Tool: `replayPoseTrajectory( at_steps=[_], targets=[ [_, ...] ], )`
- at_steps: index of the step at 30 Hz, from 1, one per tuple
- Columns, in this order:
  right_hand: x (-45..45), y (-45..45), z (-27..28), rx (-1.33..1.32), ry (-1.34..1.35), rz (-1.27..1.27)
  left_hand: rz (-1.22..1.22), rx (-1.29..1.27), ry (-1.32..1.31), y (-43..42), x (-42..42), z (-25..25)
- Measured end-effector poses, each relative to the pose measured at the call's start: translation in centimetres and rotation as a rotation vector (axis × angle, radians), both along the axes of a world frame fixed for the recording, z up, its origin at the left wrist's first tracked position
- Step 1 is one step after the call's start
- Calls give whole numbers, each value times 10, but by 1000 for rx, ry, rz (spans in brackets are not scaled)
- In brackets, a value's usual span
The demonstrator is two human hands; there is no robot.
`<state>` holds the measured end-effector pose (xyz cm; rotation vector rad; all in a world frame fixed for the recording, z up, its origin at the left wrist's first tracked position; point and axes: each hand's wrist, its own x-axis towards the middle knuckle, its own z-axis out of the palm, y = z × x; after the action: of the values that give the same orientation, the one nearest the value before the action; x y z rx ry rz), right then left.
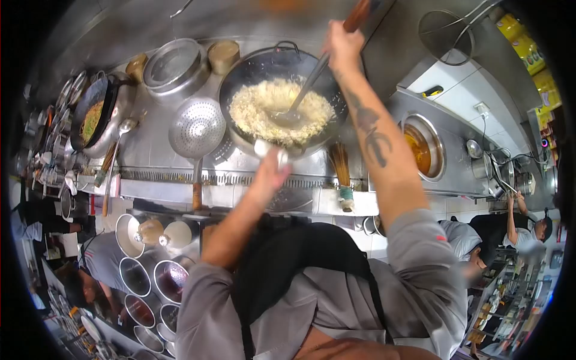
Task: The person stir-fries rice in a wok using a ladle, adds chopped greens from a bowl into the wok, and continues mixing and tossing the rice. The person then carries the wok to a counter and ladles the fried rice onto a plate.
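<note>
Shirt (345,300) nearest, right hand (345,47) grips ladle (311,82), left hand (271,176) cloth (263,147).

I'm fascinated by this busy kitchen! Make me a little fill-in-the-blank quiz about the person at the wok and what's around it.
1. The ladle is gripped by the person's ____ hand.
2. The left hand, at the near rim of the wok, holds a cloth-like piece coloured ____.
3. In the picture, the perforated strainer lies on the ____ side of the wok.
4. The apron over the grey shirt is ____ in colour.

Missing words: right; white; left; black.
</note>
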<state>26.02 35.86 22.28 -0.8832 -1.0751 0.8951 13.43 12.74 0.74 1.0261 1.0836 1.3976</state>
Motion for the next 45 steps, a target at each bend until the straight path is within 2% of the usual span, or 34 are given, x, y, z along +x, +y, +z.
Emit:
replayPoseTrajectory(
  at_steps=[1,2,3,5,8,11,12,14,16,17,18,19,21,23,25,27,30,31,33,34,35,36,37,40,43,44,45],
  targets=[
    [-5,-3,1,22,54,8,57,96,145,-8,3,-8],
    [-3,-14,11,112,106,153,-43,-275,-343,-20,3,-49],
    [1,-30,21,139,84,152,-142,-663,-829,-39,4,-73],
    [4,-43,69,236,48,165,-50,-697,-789,-41,10,-46],
    [17,-71,134,307,74,136,52,-675,-794,23,1,-5],
    [28,-90,172,445,51,211,-5,-680,-771,72,-12,-15],
    [33,-81,163,456,69,261,-52,-683,-782,81,-15,-40],
    [21,-61,103,499,-18,200,-74,-673,-831,92,-16,-58],
    [-4,-6,-1,223,-199,72,-26,-681,-786,90,-13,-50],
    [-18,23,-36,95,-199,143,4,-683,-763,90,-14,-45],
    [-27,40,-41,8,-174,181,18,-668,-779,91,-15,-43],
    [-33,48,-22,11,-145,168,34,-665,-795,88,-15,-44],
    [-45,35,38,144,-17,85,37,-668,-820,89,-13,-44],
    [-44,26,70,304,54,258,29,-688,-838,86,-14,-46],
    [-60,8,50,216,-35,318,97,-726,-766,98,-14,-47],
    [-74,95,-68,157,-382,326,108,-765,-752,84,-6,-49],
    [-100,80,2,15,-391,337,107,-730,-812,85,-10,-30],
    [-104,79,19,98,-373,296,122,-733,-795,87,-9,-27],
    [-105,45,52,158,-210,381,164,-753,-763,83,-10,-20],
    [-109,38,43,141,-116,442,174,-762,-763,84,-13,-14],
    [-119,48,14,145,-172,442,182,-776,-762,84,-13,-8],
    [-124,54,4,31,-185,528,182,-801,-755,79,-11,-6],
    [-131,61,4,-65,-200,621,163,-778,-757,82,-11,-7],
    [-139,21,44,-4,-356,700,128,-751,-767,85,-10,-17],
    [-128,14,-27,45,-278,539,121,-761,-782,80,-9,-27],
    [-126,45,-52,116,-352,412,94,-748,-775,85,-11,-37],
    [-121,60,-43,100,-358,442,66,-742,-767,85,-11,-41]
  ],
)
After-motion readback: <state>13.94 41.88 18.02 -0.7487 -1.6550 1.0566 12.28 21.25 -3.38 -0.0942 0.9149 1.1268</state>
